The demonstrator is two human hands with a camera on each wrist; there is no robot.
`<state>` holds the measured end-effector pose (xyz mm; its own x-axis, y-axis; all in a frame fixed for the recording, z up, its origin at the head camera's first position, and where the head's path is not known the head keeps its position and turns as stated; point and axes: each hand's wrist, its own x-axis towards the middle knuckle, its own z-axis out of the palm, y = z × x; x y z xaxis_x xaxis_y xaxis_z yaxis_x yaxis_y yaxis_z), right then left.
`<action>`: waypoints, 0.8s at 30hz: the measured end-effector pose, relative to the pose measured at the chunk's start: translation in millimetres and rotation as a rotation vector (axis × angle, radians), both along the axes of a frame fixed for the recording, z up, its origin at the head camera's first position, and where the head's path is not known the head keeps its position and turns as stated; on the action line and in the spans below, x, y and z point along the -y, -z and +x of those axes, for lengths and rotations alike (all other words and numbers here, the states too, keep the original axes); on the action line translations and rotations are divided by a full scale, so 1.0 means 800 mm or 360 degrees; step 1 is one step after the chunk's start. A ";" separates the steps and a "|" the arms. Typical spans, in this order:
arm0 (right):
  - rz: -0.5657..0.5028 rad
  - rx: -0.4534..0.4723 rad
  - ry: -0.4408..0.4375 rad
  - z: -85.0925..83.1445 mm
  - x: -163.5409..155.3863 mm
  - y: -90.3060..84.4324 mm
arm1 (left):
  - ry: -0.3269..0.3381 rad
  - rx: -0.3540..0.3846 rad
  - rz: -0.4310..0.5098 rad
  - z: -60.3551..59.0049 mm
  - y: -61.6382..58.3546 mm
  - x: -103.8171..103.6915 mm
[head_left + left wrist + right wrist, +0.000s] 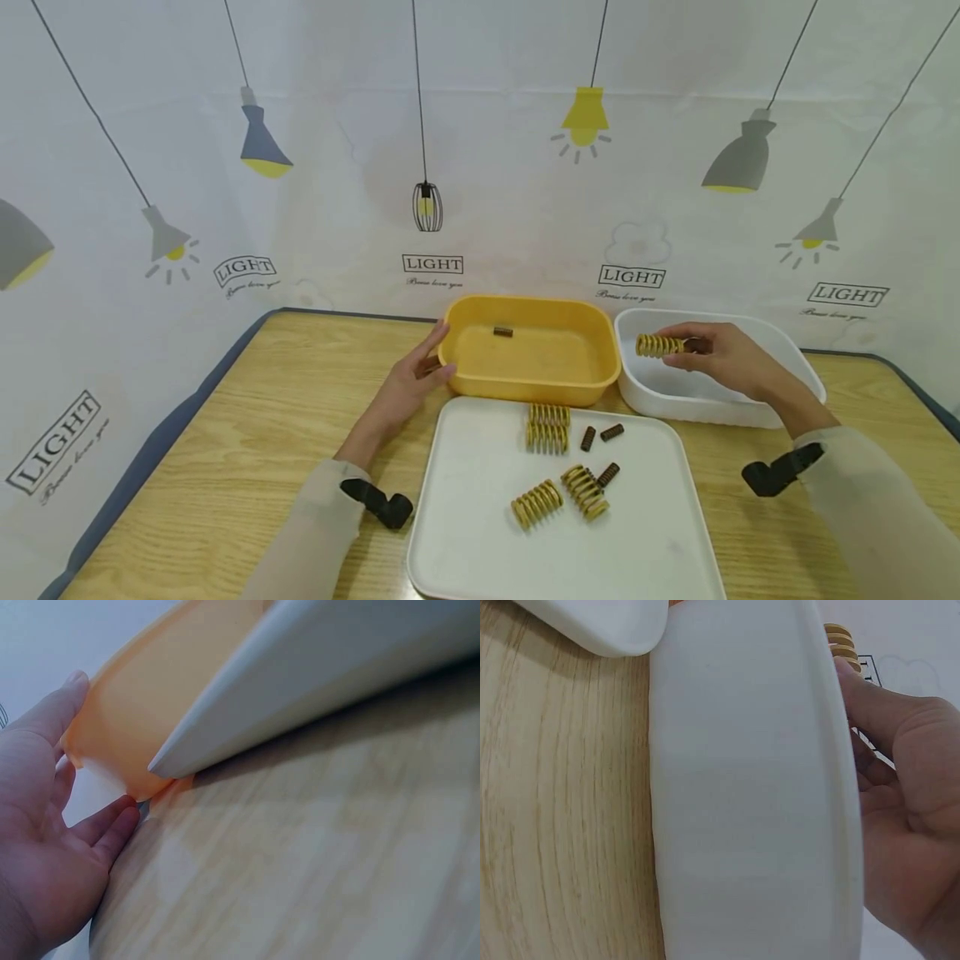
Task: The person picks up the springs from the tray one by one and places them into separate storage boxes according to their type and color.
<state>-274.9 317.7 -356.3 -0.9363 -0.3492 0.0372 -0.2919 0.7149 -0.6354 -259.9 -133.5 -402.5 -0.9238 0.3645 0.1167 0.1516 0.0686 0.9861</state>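
In the head view my right hand (723,354) pinches a yellow coil spring (657,345) above the white bin (637,400); the right wrist view shows only part of that spring (841,645), beyond the bin's wall. My left hand (405,387) touches the left end of the yellow bin (525,389), fingers fairly straight along its side and thumb by the front rim. One small dark brown spring (503,332) lies in the yellow bin. On the white tray (480,550) lie several yellow springs (537,504) and three small brown springs (612,432).
Both bins stand side by side at the back of the wooden table (300,375), with the tray in front of them. A pale cloth (510,192) printed with lamps hangs behind. Dark cameras (780,471) are strapped to both sleeves.
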 end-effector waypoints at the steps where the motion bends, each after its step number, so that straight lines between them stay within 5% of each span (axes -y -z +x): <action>1: 0.0001 0.0013 0.0001 -0.002 0.000 0.001 | -0.0002 0.0002 -0.0002 0.000 0.000 0.000; 24: 0.0024 0.0168 0.0064 -0.022 0.000 0.031 | -0.0001 -0.0016 0.0016 -0.010 0.014 0.004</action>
